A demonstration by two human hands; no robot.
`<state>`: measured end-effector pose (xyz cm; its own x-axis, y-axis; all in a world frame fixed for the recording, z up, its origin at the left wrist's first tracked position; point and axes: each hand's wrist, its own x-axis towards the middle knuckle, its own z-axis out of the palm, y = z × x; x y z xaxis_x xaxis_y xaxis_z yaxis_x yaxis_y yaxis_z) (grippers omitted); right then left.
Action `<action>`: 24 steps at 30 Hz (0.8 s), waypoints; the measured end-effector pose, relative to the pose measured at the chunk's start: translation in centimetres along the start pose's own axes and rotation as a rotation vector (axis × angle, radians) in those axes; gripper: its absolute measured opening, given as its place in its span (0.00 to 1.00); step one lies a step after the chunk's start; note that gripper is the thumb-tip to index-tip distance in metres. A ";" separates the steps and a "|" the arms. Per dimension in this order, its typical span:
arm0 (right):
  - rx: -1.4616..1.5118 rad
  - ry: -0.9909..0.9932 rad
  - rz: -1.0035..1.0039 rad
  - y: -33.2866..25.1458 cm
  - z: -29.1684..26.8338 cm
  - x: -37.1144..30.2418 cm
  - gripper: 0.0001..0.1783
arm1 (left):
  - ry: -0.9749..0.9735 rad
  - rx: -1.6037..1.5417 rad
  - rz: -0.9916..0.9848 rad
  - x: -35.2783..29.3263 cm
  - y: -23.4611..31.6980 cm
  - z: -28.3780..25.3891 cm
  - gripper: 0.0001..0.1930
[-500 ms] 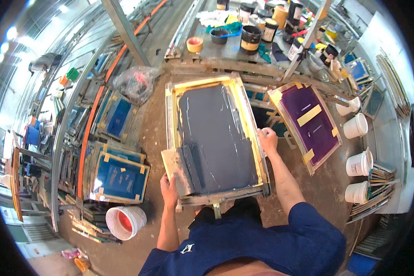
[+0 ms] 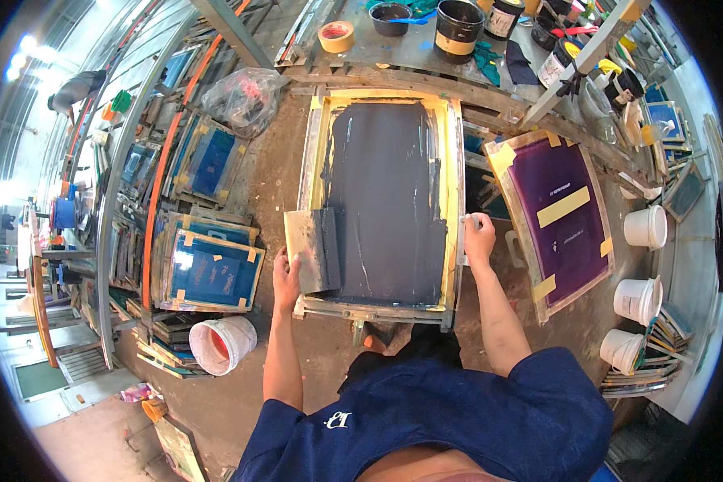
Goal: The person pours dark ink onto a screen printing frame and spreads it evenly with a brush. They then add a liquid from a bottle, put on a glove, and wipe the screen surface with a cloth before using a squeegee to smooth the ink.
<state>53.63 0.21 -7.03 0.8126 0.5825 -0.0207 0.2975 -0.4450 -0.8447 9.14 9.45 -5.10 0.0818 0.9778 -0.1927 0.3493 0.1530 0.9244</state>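
Observation:
A wooden screen-printing frame point(image 2: 456, 161) lies in front of me, its mesh covered with black ink and edged with yellow tape. My left hand point(image 2: 286, 278) grips a wide squeegee point(image 2: 313, 249) that rests on the frame's near left part, its blade dark with ink. My right hand point(image 2: 479, 238) holds the frame's right edge about halfway down. Both forearms reach up from my blue shirt.
A purple-mesh frame point(image 2: 558, 213) with yellow tape leans to the right. Blue screens point(image 2: 213, 269) are stacked at left, with a white bucket point(image 2: 221, 344) below them. White tubs point(image 2: 644, 226) stand at right. Ink pots point(image 2: 458, 28) and a tape roll point(image 2: 336, 36) sit on the far bench.
My right hand has slid down the frame's right edge toward me. The left hand and squeegee stay at the near left part of the screen.

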 end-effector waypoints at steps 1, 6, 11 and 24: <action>0.001 -0.007 0.014 0.1 0.2 -0.3 0.09 | -0.010 0.020 0.010 0.3 -0.9 0.0 0.15; 0.074 -0.036 0.100 1.5 2.5 -1.6 0.07 | 0.009 0.118 0.043 2.1 -2.7 -1.0 0.18; 0.139 -0.045 0.193 1.4 3.5 -2.5 0.07 | -0.091 -0.123 0.039 4.1 0.5 -2.6 0.22; -0.014 -0.080 0.097 3.2 3.7 -2.6 0.15 | -0.114 -0.043 -0.053 3.5 -4.4 -0.5 0.15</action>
<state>50.58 -0.19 -11.69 0.7954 0.5884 -0.1454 0.2264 -0.5109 -0.8293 7.42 12.31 -9.68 0.1702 0.9461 -0.2757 0.3159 0.2126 0.9247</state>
